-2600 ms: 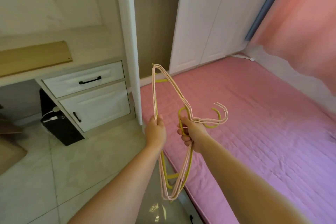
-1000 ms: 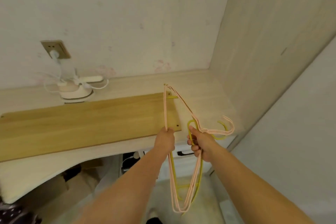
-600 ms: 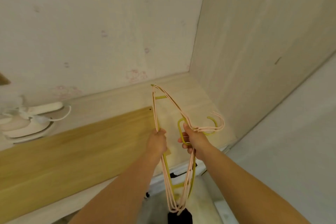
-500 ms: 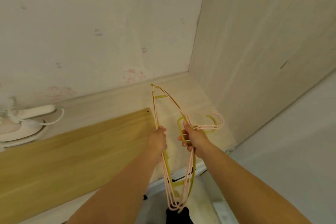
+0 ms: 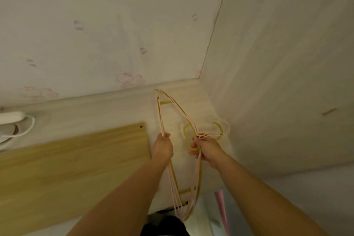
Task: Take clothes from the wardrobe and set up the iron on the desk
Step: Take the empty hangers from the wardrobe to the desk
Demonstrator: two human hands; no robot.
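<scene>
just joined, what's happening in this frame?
A person is holding a bunch of empty clothes hangers, pink ones with a yellow one among them, over the right end of a pale desk. The left hand has its grip on the bars; the right hand has its grip near the hooks. No clothes are on them. A wooden board lies on the desk, with a white appliance at the left edge.

We count two hands, left hand (image 5: 162, 146) and right hand (image 5: 206, 149), both closed on one bunch of hangers (image 5: 173, 106). One hanger (image 5: 186, 136) is yellow; the pink ones number at least two, too tangled to count exactly. One board (image 5: 72, 166) lies on one bench (image 5: 107, 113).
</scene>
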